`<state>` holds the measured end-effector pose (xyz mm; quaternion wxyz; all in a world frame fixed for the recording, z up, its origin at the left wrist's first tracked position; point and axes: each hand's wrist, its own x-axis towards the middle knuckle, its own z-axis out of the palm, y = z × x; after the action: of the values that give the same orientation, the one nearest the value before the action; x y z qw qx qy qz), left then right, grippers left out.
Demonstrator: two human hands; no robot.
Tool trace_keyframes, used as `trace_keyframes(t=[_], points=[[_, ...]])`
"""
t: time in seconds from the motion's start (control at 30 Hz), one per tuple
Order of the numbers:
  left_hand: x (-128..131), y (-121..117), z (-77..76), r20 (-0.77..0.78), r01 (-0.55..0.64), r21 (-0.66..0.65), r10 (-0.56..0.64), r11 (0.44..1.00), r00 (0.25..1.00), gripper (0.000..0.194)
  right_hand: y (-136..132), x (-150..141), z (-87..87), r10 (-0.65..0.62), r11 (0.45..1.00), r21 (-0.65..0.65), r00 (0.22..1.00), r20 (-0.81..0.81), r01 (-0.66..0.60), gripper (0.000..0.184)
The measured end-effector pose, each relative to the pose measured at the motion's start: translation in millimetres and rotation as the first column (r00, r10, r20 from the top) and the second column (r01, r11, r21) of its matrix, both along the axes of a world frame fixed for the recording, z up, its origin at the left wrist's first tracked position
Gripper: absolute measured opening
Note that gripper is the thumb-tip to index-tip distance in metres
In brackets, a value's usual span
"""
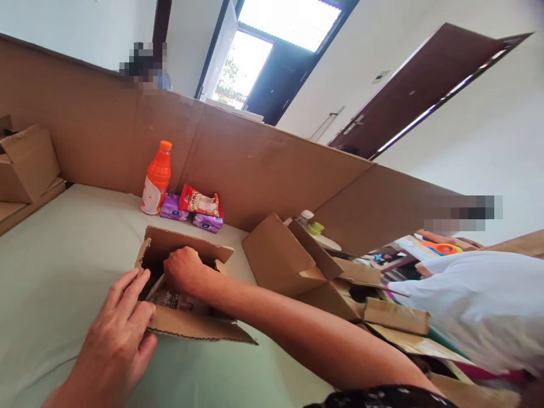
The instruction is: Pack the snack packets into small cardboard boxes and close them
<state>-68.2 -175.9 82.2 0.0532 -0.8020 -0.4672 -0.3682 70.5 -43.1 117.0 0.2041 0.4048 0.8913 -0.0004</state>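
A small open cardboard box [187, 241] lies on the pale green table [51, 266]. My left hand [121, 328] rests on its near left flap, fingers stretched out toward the opening. My right hand [182, 269] reaches down into the box; its fingers are hidden inside, over a printed packet [174, 299] that lies in the box. Behind the box stand an orange drink bottle [156, 178], two purple packs [172, 207] and a red snack bag [199, 202].
A tall cardboard wall [255, 164] runs along the table's far side. Another open box [289, 260] with loose flaps lies at the right, next to a person in a white shirt [476, 306]. More cardboard boxes [25, 164] sit at the far left.
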Motion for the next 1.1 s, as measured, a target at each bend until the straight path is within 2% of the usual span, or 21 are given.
trace_keyframes(t=[0.1, 0.2, 0.33, 0.4, 0.53, 0.6, 0.67, 0.73, 0.77, 0.83, 0.93, 0.97, 1.03, 1.1], points=[[-0.7, 1.9, -3.2, 0.060, 0.012, -0.015, -0.011, 1.000, 0.998, 0.023, -5.3, 1.4, 11.4, -0.039, 0.998, 0.055, 0.999, 0.005, 0.039, 0.015], [-1.1, 3.5, -6.1, 0.064, 0.049, -0.031, -0.047, 0.998, 0.997, 0.026, -11.4, 6.0, 13.2, -0.006, 0.996, 0.091, 0.998, -0.060, 0.012, 0.026], [-0.7, 7.1, -6.1, 0.050, 0.064, -0.017, -0.063, 0.998, 0.997, 0.027, -12.5, 10.3, 1.8, 0.098, 0.994, -0.044, 0.990, -0.106, -0.103, 0.032], [-0.7, 8.1, -5.5, 0.039, 0.069, -0.013, -0.068, 0.998, 0.997, 0.027, -11.4, 14.2, 3.0, 0.119, 0.985, -0.109, 0.987, -0.107, -0.131, 0.034], [-3.4, 6.1, -7.3, 0.062, 0.041, 0.006, -0.041, 0.999, 0.997, 0.024, -19.2, 39.2, 31.5, 0.121, 0.985, -0.112, 0.987, -0.102, -0.132, 0.028], [-6.1, 5.5, -8.5, 0.109, 0.015, 0.021, -0.017, 1.000, 0.994, 0.023, -30.0, 61.3, 46.6, 0.102, 0.994, -0.033, 0.987, -0.128, -0.107, 0.019], [-9.0, 7.4, -8.4, 0.142, 0.022, 0.004, -0.022, 1.000, 0.990, 0.020, -42.9, 86.9, 52.2, 0.073, 0.995, 0.081, 0.966, -0.247, -0.054, 0.020], [-12.0, 11.9, -6.9, 0.152, 0.077, -0.049, -0.069, 0.996, 0.986, 0.016, -55.3, 112.2, 46.5, 0.031, 0.985, 0.168, 0.895, -0.445, 0.049, 0.023], [-13.4, 14.7, -6.0, 0.160, 0.109, -0.079, -0.096, 0.991, 0.983, 0.015, -60.5, 123.3, 40.7, 0.009, 0.983, 0.159, 0.846, -0.534, 0.089, 0.026], [-16.0, 20.6, -4.4, 0.197, 0.131, -0.150, -0.101, 0.980, 0.975, 0.016, -67.4, 140.8, 28.2, -0.029, 0.996, 0.049, 0.759, -0.651, 0.081, 0.031], [-18.2, 27.9, -2.9, 0.255, 0.041, -0.268, 0.030, 0.962, 0.966, 0.036, -66.3, 152.8, 18.8, -0.134, 0.990, -0.135, 0.651, -0.747, 0.049, 0.041], [-18.1, 29.8, -2.5, 0.260, 0.011, -0.299, 0.071, 0.954, 0.963, 0.040, -62.7, 153.4, 18.9, -0.163, 0.987, -0.133, 0.600, -0.783, 0.094, 0.043], [-16.6, 33.3, -1.5, 0.256, -0.020, -0.300, 0.101, 0.954, 0.961, 0.041, -51.5, 151.1, 21.4, -0.156, 0.972, -0.042, 0.502, -0.851, 0.231, 0.044], [-13.5, 36.4, -0.9, 0.244, -0.045, -0.235, 0.103, 0.971, 0.964, 0.040, -38.9, 146.5, 22.5, -0.082, 0.941, 0.088, 0.475, -0.876, 0.326, 0.050]])
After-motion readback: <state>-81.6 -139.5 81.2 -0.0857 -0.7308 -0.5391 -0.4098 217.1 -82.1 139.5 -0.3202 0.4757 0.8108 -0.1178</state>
